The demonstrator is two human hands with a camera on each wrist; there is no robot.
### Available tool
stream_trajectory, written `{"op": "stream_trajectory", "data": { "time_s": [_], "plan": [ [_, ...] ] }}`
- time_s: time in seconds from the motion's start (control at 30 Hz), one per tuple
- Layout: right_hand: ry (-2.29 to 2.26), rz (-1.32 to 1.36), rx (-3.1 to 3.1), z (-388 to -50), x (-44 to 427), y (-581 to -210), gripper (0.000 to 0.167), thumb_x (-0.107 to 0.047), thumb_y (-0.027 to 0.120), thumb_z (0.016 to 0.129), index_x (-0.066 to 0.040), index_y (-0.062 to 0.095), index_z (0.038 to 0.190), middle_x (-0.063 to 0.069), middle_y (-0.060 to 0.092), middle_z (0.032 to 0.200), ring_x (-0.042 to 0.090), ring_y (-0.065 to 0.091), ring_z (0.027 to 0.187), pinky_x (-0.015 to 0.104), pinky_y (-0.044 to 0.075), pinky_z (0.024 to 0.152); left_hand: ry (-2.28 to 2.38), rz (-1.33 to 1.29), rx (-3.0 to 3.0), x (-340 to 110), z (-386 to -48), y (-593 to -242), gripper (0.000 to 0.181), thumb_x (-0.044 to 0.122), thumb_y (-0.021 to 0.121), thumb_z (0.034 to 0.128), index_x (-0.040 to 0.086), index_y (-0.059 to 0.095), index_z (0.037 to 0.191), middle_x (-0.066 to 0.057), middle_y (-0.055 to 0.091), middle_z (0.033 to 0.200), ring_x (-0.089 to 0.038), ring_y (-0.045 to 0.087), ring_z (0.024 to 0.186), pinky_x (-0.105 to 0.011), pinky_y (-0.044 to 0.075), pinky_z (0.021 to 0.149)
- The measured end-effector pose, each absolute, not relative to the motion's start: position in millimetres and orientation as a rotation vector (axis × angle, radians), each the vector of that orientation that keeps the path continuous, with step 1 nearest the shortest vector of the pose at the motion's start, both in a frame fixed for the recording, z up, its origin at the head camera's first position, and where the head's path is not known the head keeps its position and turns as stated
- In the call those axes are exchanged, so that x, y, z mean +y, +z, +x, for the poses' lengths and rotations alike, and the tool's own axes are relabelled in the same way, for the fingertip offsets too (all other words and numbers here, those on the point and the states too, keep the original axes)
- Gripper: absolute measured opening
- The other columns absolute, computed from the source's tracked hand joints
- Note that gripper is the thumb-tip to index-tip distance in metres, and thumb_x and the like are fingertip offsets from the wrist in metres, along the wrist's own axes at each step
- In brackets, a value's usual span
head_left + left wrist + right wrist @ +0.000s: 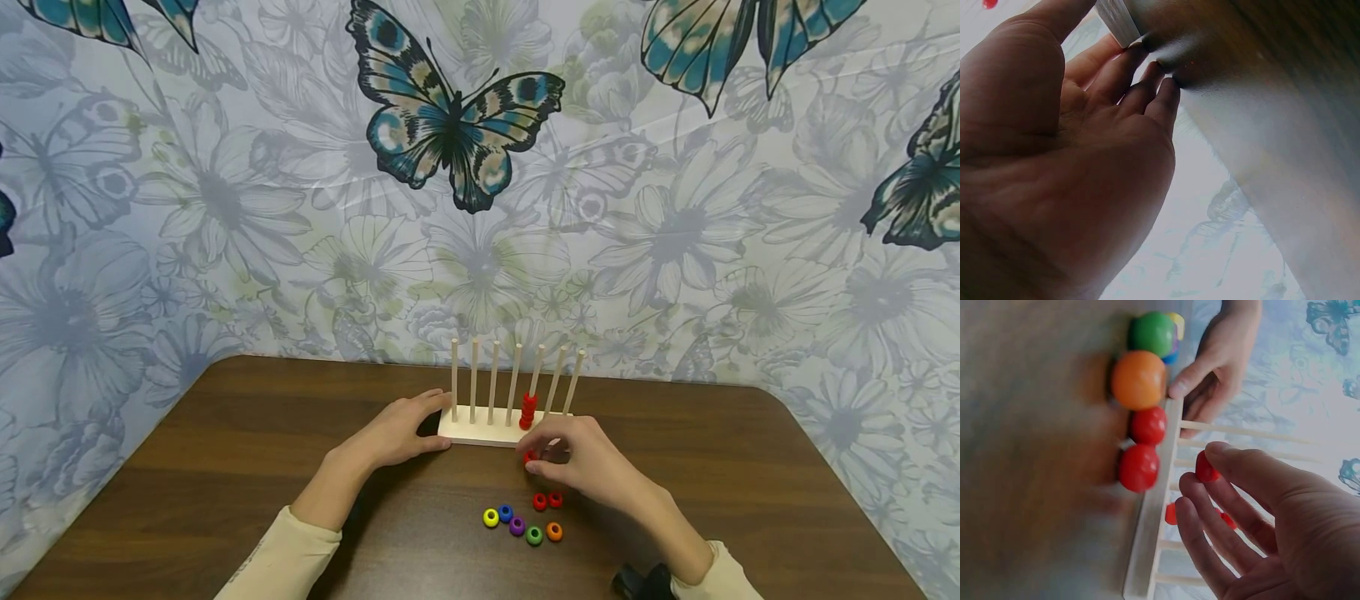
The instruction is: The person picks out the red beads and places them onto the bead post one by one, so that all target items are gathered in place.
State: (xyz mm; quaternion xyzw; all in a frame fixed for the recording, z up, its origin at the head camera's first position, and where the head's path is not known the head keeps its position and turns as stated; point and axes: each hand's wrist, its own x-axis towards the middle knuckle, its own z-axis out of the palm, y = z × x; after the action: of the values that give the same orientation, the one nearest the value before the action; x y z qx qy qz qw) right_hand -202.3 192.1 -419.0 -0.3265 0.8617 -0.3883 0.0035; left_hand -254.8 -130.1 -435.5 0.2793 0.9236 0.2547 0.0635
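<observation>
A pale wooden peg stand point(480, 433) with several upright pegs sits toward the back of the table. My left hand point(393, 429) grips its left end, thumb at the front corner and fingers at the back. Red beads point(528, 412) are stacked on one peg right of the middle. Just in front of the stand, my right hand point(588, 458) pinches a red bead point(1206, 467) between thumb and index finger. Closer to me lie two loose red beads point(540, 502), with a yellow bead point(491, 517), blue bead point(506, 513), purple bead point(517, 526), green bead point(534, 535) and orange bead point(554, 532).
The brown wooden table point(225, 467) reaches back to a wall covering point(315, 208) printed with butterflies and flowers. A black object point(643, 582) shows at the bottom edge by the right forearm; its kind is unclear.
</observation>
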Motion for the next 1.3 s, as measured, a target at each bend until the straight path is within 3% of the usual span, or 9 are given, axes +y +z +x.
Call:
{"op": "stream_trajectory", "data": {
  "time_s": [0.13,0.4,0.57,0.9,1.3],
  "plan": [
    [-1.271,-1.075,2.727,-203.8,195.9,-411.7,0.021,-0.005,0.084,0.09,-0.012,0.08,0.109,-0.004,0.077,0.101,0.008,0.073,0.088,0.036,0.065,0.079,0.761,0.838,2.793,-130.6,-255.2,-436.5,0.069,0.028,0.079,0.0966,0.005,0.052,0.155,-0.025,0.046,0.161,-0.046,0.052,0.142,-0.06,0.044,0.116],
    [-1.346,-1.167,2.852,-209.2,204.9,-382.7,0.028,-0.002,0.084,0.088,-0.021,0.079,0.108,-0.005,0.078,0.105,0.007,0.074,0.088,0.032,0.065,0.077,0.758,0.831,2.788,-129.6,-255.6,-438.3,0.069,0.028,0.079,0.0968,0.006,0.051,0.156,-0.024,0.045,0.162,-0.045,0.051,0.143,-0.059,0.043,0.116],
    [-1.478,-1.243,2.867,-213.9,205.3,-359.3,0.033,0.002,0.084,0.087,-0.018,0.079,0.112,-0.002,0.078,0.107,0.012,0.077,0.09,0.031,0.065,0.078,0.756,0.828,2.791,-129.3,-256.2,-437.8,0.069,0.027,0.08,0.0962,0.006,0.051,0.156,-0.024,0.045,0.162,-0.045,0.051,0.143,-0.059,0.044,0.116],
    [-1.828,-1.351,2.957,-228.6,186.5,-320.4,0.027,0.006,0.083,0.086,-0.006,0.081,0.11,0.003,0.079,0.105,0.015,0.074,0.093,0.028,0.062,0.084,0.736,0.855,2.799,-128.7,-255.7,-436.4,0.069,0.028,0.08,0.096,0.006,0.052,0.155,-0.024,0.047,0.16,-0.046,0.053,0.141,-0.06,0.044,0.115],
    [-1.591,-1.332,3.112,-240.4,181.8,-323.6,0.023,0.0,0.086,0.086,-0.01,0.083,0.107,0.001,0.08,0.101,0.016,0.074,0.09,0.029,0.062,0.08,0.734,0.84,2.801,-129.7,-256.6,-436.1,0.068,0.028,0.079,0.0966,0.006,0.052,0.155,-0.024,0.046,0.161,-0.045,0.052,0.142,-0.059,0.044,0.115]
  ]
}}
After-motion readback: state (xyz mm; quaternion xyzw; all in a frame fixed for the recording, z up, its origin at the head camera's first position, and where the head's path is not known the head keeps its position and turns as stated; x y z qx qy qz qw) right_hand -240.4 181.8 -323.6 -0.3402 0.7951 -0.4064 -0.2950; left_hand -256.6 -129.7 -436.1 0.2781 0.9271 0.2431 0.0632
